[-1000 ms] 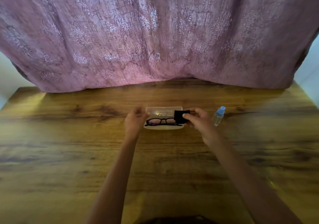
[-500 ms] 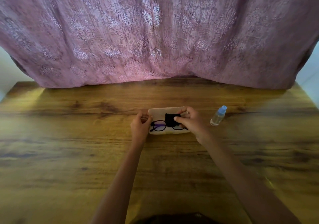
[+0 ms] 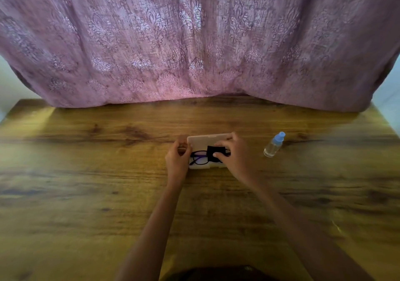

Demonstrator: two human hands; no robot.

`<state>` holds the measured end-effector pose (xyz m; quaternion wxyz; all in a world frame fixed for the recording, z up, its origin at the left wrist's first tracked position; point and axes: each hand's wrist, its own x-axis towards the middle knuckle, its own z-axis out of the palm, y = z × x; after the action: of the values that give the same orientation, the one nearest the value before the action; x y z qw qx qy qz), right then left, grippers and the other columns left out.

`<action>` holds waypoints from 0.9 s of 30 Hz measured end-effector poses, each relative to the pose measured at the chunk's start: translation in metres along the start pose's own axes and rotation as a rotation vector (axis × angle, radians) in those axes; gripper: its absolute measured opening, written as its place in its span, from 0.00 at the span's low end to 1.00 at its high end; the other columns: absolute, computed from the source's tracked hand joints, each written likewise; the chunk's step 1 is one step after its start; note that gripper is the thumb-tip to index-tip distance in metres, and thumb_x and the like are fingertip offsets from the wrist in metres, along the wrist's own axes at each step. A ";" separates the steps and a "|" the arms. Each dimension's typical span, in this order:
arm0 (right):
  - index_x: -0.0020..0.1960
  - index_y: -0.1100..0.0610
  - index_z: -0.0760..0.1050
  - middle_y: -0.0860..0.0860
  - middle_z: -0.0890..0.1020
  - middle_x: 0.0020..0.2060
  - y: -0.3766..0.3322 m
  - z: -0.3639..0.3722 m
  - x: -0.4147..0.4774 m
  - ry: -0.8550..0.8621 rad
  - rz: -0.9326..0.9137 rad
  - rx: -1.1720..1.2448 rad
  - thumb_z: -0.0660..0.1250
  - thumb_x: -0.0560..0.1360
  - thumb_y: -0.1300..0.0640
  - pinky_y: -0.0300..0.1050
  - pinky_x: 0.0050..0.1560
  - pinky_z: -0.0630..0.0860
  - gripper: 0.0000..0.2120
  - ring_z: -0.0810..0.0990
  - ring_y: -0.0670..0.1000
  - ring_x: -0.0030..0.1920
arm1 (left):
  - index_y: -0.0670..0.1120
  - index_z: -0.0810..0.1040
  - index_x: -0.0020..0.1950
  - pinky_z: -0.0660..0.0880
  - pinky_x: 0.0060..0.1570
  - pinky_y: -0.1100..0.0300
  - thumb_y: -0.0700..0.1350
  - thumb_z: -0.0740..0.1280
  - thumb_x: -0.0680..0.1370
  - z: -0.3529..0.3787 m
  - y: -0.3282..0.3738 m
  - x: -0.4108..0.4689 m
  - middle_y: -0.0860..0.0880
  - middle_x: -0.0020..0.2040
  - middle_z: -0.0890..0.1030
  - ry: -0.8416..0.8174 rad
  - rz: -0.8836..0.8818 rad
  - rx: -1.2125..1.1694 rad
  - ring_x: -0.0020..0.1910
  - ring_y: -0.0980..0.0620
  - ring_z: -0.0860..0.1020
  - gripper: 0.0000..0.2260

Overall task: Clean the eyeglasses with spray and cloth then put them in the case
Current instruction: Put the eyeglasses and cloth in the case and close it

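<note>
A white eyeglass case [image 3: 205, 141] lies open on the wooden table [image 3: 86, 172], its lid standing at the back. Black-framed eyeglasses [image 3: 199, 159] lie inside the case, left lens showing. A small black cloth [image 3: 213, 151] lies over the right lens. My right hand [image 3: 234, 153] presses on the cloth and the right end of the glasses, fingers reaching to the lid. My left hand [image 3: 178, 158] grips the left end of the case and glasses. A clear spray bottle [image 3: 273, 145] with a blue cap stands to the right, apart from both hands.
A pink patterned curtain [image 3: 194, 42] hangs along the table's far edge. Bare wood surrounds the case on all sides. A dark shape [image 3: 216, 274] shows at the bottom edge near me.
The glasses and cloth have come down from in front of the lid into the case. My right hand slid left over the cloth, and both hands closed in on the case ends.
</note>
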<state>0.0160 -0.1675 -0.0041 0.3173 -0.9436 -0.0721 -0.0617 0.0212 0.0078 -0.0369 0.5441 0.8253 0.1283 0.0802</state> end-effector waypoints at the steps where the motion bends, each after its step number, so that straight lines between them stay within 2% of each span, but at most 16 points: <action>1: 0.56 0.52 0.81 0.45 0.73 0.49 0.000 0.000 0.000 -0.033 -0.045 -0.013 0.74 0.71 0.54 0.32 0.48 0.64 0.14 0.69 0.43 0.50 | 0.55 0.74 0.51 0.81 0.42 0.57 0.45 0.66 0.78 0.000 -0.001 0.000 0.54 0.44 0.80 -0.001 0.000 0.000 0.43 0.56 0.80 0.05; 3: 0.57 0.53 0.82 0.46 0.76 0.49 -0.001 0.001 -0.001 -0.084 -0.098 -0.027 0.74 0.71 0.56 0.31 0.49 0.63 0.14 0.69 0.43 0.51 | 0.54 0.75 0.51 0.81 0.42 0.57 0.45 0.66 0.78 0.001 -0.002 0.000 0.54 0.44 0.80 0.004 0.001 0.006 0.42 0.56 0.80 0.05; 7: 0.58 0.55 0.81 0.48 0.78 0.49 0.000 0.005 -0.003 -0.076 -0.093 -0.030 0.73 0.72 0.59 0.26 0.47 0.61 0.14 0.67 0.40 0.50 | 0.53 0.74 0.49 0.81 0.44 0.57 0.44 0.67 0.77 0.001 -0.003 0.001 0.55 0.43 0.79 0.020 -0.013 0.004 0.43 0.57 0.80 0.05; 12: 0.61 0.55 0.80 0.48 0.77 0.51 0.001 0.005 -0.004 -0.084 -0.123 -0.065 0.72 0.73 0.57 0.32 0.53 0.66 0.16 0.69 0.42 0.52 | 0.53 0.74 0.50 0.80 0.42 0.60 0.44 0.67 0.77 0.001 -0.003 0.001 0.53 0.44 0.80 0.024 -0.012 0.009 0.42 0.60 0.79 0.05; 15: 0.67 0.53 0.74 0.48 0.76 0.55 0.001 -0.002 -0.005 -0.053 -0.158 -0.033 0.74 0.71 0.52 0.40 0.56 0.74 0.26 0.72 0.45 0.54 | 0.52 0.75 0.51 0.79 0.40 0.62 0.44 0.68 0.77 0.000 -0.003 0.001 0.55 0.43 0.79 0.016 -0.002 0.018 0.42 0.58 0.79 0.05; 18: 0.75 0.51 0.61 0.51 0.70 0.67 0.008 -0.011 -0.002 0.013 -0.241 -0.260 0.76 0.64 0.42 0.48 0.65 0.68 0.45 0.70 0.51 0.65 | 0.51 0.76 0.55 0.78 0.40 0.65 0.44 0.67 0.78 -0.001 -0.004 0.002 0.52 0.46 0.80 -0.012 0.026 0.025 0.44 0.58 0.79 0.07; 20: 0.79 0.50 0.47 0.51 0.58 0.76 0.016 -0.016 0.002 -0.097 -0.253 -0.402 0.76 0.61 0.38 0.56 0.73 0.56 0.56 0.57 0.53 0.75 | 0.47 0.76 0.60 0.77 0.44 0.63 0.43 0.66 0.78 -0.002 -0.004 0.001 0.49 0.51 0.81 -0.040 0.063 0.048 0.47 0.56 0.79 0.10; 22: 0.79 0.50 0.40 0.49 0.50 0.78 0.024 -0.014 0.003 -0.211 -0.230 -0.428 0.76 0.62 0.39 0.57 0.75 0.48 0.60 0.47 0.52 0.77 | 0.46 0.75 0.64 0.77 0.49 0.62 0.43 0.65 0.79 -0.005 -0.005 -0.001 0.47 0.56 0.80 -0.070 0.093 0.051 0.52 0.53 0.79 0.14; 24: 0.79 0.52 0.43 0.50 0.53 0.77 0.030 -0.010 0.001 -0.229 -0.210 -0.372 0.78 0.63 0.44 0.52 0.75 0.50 0.58 0.49 0.53 0.77 | 0.47 0.71 0.69 0.77 0.54 0.61 0.45 0.68 0.77 -0.008 -0.005 -0.004 0.47 0.61 0.77 -0.166 0.082 -0.038 0.57 0.53 0.77 0.20; 27: 0.78 0.53 0.51 0.51 0.60 0.74 0.031 -0.008 -0.001 -0.171 -0.212 -0.292 0.79 0.62 0.47 0.43 0.70 0.58 0.54 0.59 0.51 0.74 | 0.52 0.62 0.73 0.76 0.58 0.60 0.46 0.76 0.69 -0.011 -0.007 -0.008 0.51 0.66 0.73 -0.417 0.063 -0.190 0.63 0.57 0.74 0.37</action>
<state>0.0197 -0.1970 -0.0168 0.1614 -0.9685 -0.1882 -0.0240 0.0093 0.0175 -0.0392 0.6313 0.7726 -0.0206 -0.0634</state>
